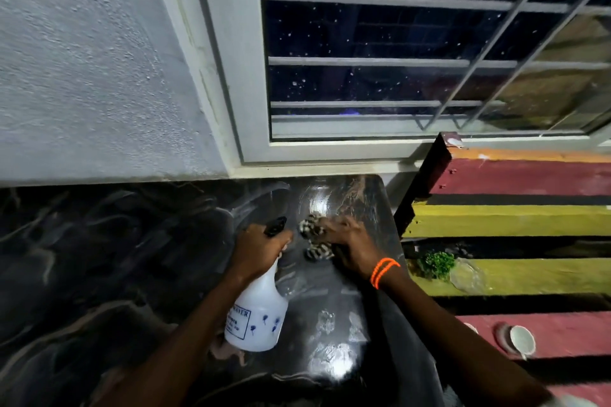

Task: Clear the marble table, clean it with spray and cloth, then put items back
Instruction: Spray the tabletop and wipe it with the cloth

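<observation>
A dark marble table (99,258) with pale veins fills the lower left and shines wet near its right end. My left hand (258,249) grips the neck of a white spray bottle (256,314) with a black nozzle, held just above the marble. My right hand (347,239), with orange bands on its wrist, presses a black-and-white checked cloth (314,238) onto the table near its far right corner. The cloth is bunched and partly hidden under my fingers.
A grey textured wall (82,59) and a barred window (413,53) stand behind the table. To the right is a slatted bench (512,218) painted red, yellow and black, carrying a small green plant (436,264) and white cups (522,340).
</observation>
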